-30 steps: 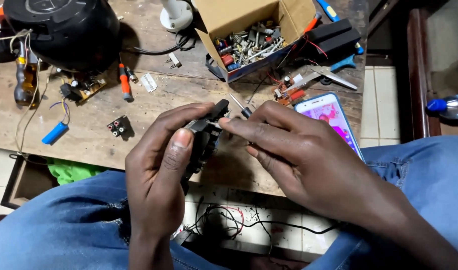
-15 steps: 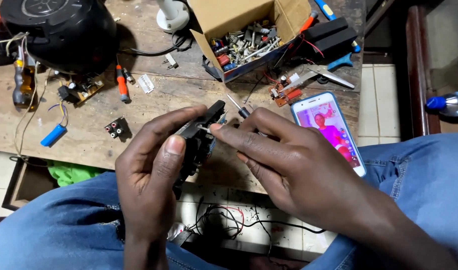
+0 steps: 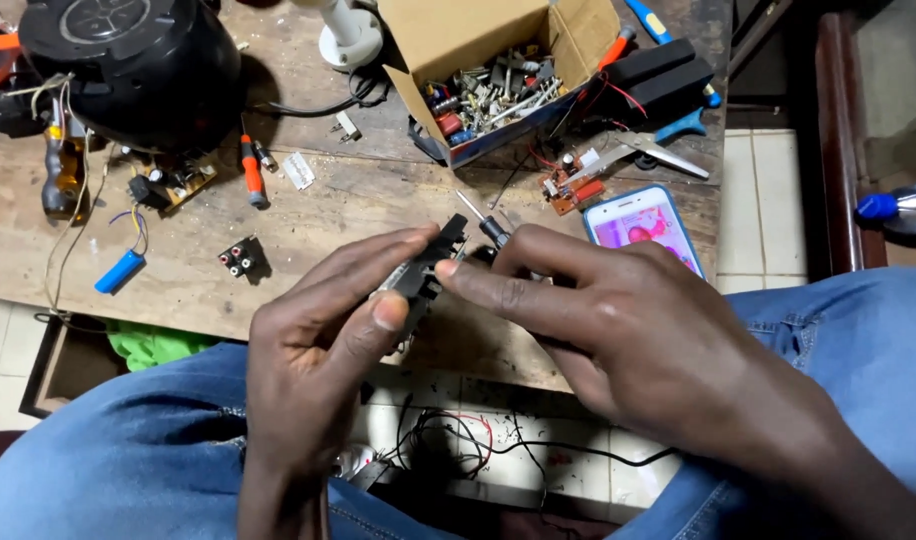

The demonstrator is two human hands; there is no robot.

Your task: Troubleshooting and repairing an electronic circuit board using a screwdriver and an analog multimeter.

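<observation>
Here the left hand pinches a small black component between thumb and fingers, its long axis slanting up and to the right above the lap. The right hand closes on it from the right, forefinger tip pressed against its upper end, gripping a thin screwdriver. Beyond lie a phone and a cardboard box of parts on the wooden bench.

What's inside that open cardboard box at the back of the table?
The cardboard box holds a loose heap of small electronic parts: metal pins and silvery bits, with a few red and blue pieces. What lies under the heap, at the bottom, is covered and cannot be seen.
</observation>
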